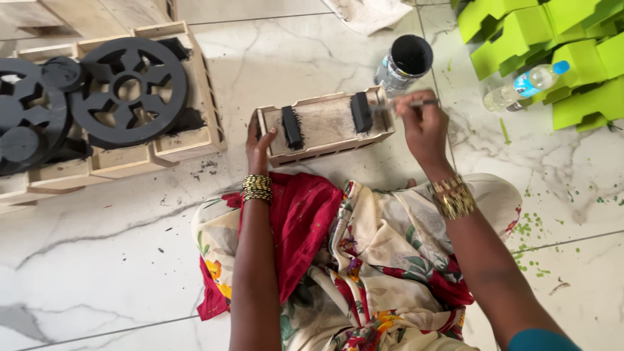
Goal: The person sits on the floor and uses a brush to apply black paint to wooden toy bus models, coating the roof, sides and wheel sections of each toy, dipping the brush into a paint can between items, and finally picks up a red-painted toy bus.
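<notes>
White marble floor (117,253), left hand (259,144) gripping the end of a wooden crate (325,127), right hand (422,123) pinching a paintbrush (406,104) beside its black block (361,112), paint tin (404,63) near.

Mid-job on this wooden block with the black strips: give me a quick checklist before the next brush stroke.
1. Rectangular bare-wood block steadied: ok, left hand grips its left end.
2. Thin paintbrush in right hand: ok, tip at the right black strip.
3. Open black paint can close by: ok, just behind the block.
4. Left black strip fully coated: cannot tell.
5. Paint on brush: cannot tell.
6. White marble floor clean: not ok, black specks.
</notes>
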A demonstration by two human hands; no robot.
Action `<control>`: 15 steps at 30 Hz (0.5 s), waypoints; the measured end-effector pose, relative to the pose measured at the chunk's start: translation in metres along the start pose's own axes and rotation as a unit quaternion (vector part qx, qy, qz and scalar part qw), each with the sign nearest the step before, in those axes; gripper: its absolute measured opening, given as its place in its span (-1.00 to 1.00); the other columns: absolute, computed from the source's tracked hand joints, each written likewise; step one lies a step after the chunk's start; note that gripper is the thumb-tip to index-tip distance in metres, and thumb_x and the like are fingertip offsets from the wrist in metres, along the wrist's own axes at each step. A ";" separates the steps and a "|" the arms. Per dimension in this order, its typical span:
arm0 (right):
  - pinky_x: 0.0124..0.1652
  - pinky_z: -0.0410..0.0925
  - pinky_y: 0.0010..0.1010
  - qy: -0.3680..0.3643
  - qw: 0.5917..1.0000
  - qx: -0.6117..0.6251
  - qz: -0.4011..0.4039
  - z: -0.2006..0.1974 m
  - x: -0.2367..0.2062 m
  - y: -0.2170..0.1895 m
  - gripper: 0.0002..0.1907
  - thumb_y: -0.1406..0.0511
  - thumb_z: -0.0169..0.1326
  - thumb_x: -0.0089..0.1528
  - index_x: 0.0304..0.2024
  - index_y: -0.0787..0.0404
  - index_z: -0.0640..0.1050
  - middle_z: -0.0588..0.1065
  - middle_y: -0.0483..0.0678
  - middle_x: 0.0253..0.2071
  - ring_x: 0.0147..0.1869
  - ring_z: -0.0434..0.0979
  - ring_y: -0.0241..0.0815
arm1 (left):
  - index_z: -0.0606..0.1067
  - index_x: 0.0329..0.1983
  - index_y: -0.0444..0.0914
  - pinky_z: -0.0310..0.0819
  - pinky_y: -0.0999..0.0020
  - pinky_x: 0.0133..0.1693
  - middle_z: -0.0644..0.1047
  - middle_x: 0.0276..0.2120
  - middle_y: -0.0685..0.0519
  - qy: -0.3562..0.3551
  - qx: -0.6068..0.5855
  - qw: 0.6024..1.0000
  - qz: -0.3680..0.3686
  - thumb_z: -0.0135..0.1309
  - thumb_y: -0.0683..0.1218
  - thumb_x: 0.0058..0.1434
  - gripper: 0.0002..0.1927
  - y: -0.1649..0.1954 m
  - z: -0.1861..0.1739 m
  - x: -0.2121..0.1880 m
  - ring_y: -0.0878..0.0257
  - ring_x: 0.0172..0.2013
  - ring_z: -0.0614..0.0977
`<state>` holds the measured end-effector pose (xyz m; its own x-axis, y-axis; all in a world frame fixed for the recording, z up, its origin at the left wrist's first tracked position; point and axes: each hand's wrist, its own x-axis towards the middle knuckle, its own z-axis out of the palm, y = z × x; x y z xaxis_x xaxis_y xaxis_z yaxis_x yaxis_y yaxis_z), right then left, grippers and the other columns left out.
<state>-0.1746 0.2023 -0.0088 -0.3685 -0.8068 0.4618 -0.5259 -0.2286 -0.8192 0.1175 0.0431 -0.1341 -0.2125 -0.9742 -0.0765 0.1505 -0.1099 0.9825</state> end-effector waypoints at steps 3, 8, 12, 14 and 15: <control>-0.05 0.54 -0.46 0.030 0.997 -0.054 -0.051 0.017 0.023 0.014 -0.93 0.49 0.06 0.46 -0.10 0.30 0.43 0.62 0.07 -0.07 -0.07 0.65 -0.27 | 0.23 0.50 -0.25 0.22 0.18 0.33 0.33 0.41 -0.17 -0.006 0.013 1.000 0.007 0.21 0.03 0.13 -0.14 0.002 -0.004 -0.001 0.01 0.37 0.35; -0.05 0.47 -0.50 0.002 0.991 -0.111 -0.069 0.029 0.023 0.000 -0.91 0.53 0.08 0.47 -0.10 0.31 0.45 0.54 0.08 -0.16 -0.08 0.61 -0.29 | 0.28 0.46 -0.26 0.25 0.18 0.32 0.36 0.38 -0.16 0.004 0.001 1.000 0.008 0.15 0.11 0.22 -0.23 0.003 -0.007 0.004 0.02 0.37 0.37; -0.07 0.47 -0.55 -0.022 0.999 -0.010 0.029 0.042 0.000 -0.032 -0.89 0.50 0.09 0.40 -0.09 0.29 0.43 0.59 -0.01 -0.08 -0.06 0.60 -0.36 | 0.31 0.44 -0.28 0.29 0.20 0.30 0.37 0.38 -0.14 0.023 -0.020 1.000 0.001 0.07 0.15 0.31 -0.29 -0.002 -0.008 0.009 0.05 0.36 0.38; 0.02 0.47 -0.53 -0.028 0.996 0.089 0.014 0.064 -0.004 -0.042 -0.90 0.49 0.08 0.42 -0.06 0.28 0.43 0.56 -0.03 -0.02 0.00 0.58 -0.35 | 0.30 0.44 -0.31 0.28 0.21 0.31 0.37 0.38 -0.15 0.025 -0.023 0.999 0.008 0.06 0.15 0.33 -0.29 -0.005 -0.009 0.010 0.05 0.37 0.38; 0.00 0.46 -0.52 -0.040 0.997 0.068 -0.008 0.076 -0.002 -0.046 -0.90 0.49 0.09 0.42 -0.06 0.28 0.44 0.57 -0.01 -0.02 -0.01 0.57 -0.33 | 0.30 0.45 -0.32 0.26 0.21 0.31 0.37 0.39 -0.15 0.023 -0.028 0.999 0.011 0.05 0.16 0.34 -0.29 -0.006 -0.009 0.010 0.05 0.37 0.37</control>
<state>-0.0918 0.1731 0.0022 -0.2964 -0.8422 0.4504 -0.4208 -0.3082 -0.8532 0.1234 0.0320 -0.1428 -0.1651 -0.9842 -0.0642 0.2082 -0.0985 0.9731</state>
